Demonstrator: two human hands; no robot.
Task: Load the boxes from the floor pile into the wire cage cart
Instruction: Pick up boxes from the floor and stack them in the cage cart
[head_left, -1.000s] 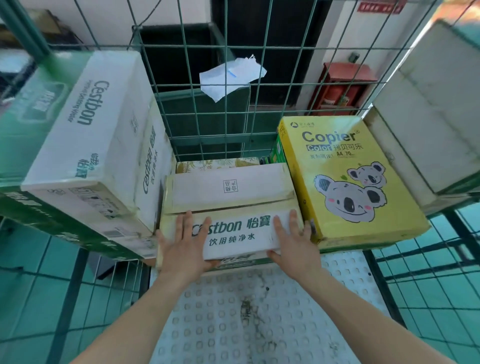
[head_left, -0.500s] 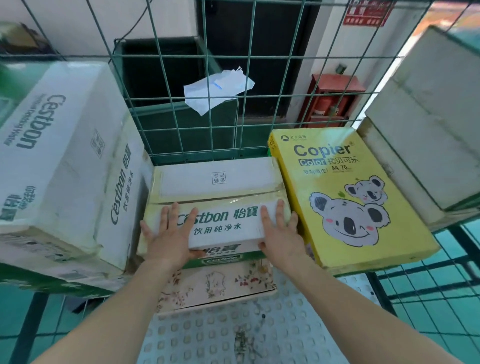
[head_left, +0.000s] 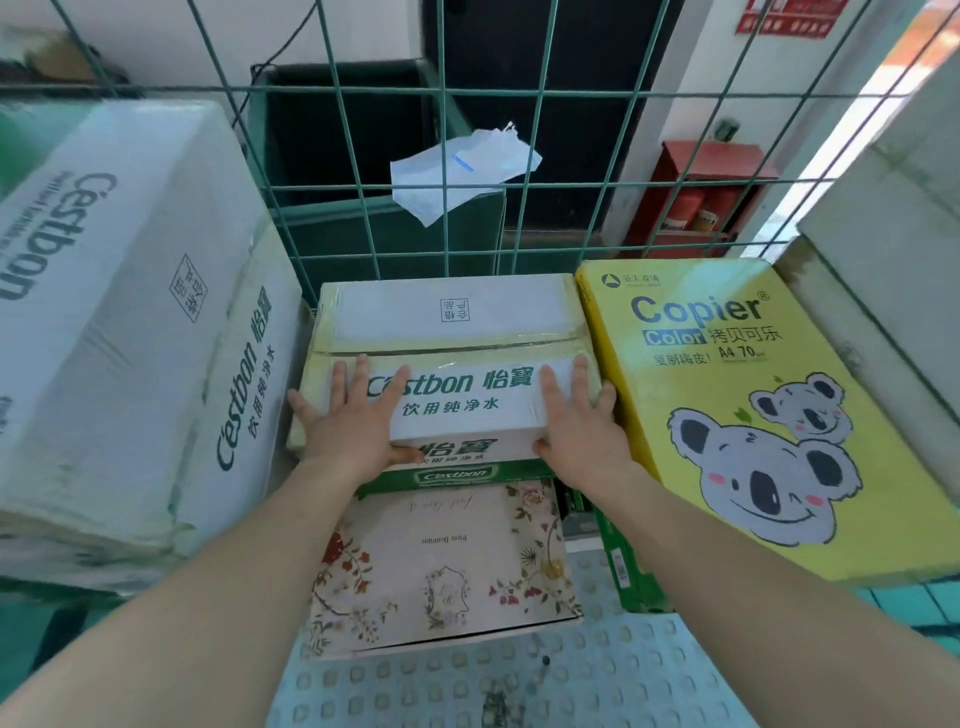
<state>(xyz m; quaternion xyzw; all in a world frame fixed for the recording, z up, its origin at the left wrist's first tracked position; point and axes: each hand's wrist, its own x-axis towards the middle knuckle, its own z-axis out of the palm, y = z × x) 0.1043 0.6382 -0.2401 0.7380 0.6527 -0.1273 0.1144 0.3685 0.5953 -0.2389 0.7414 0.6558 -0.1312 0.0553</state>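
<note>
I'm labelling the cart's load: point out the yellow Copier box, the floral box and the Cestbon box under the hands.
Yellow Copier box (head_left: 727, 415): head view, top face.
Floral box (head_left: 441, 561): head view, lid's middle.
Middle Cestbon box (head_left: 452, 312): head view, far flap.

**Box colours showing inside the green wire cage cart (head_left: 544, 93)**
The middle Cestbon box (head_left: 452, 322) is showing white panels, pale yellow edges and green lettering; the large Cestbon box (head_left: 119, 312) is repeating that white and green. The Copier box (head_left: 727, 405) is displaying bright yellow with grey, pink-cheeked koalas. The floral box (head_left: 441, 566) is carrying red-and-green sprigs on cream, and the studded cart floor (head_left: 571, 686) is appearing pale blue-grey.
</note>
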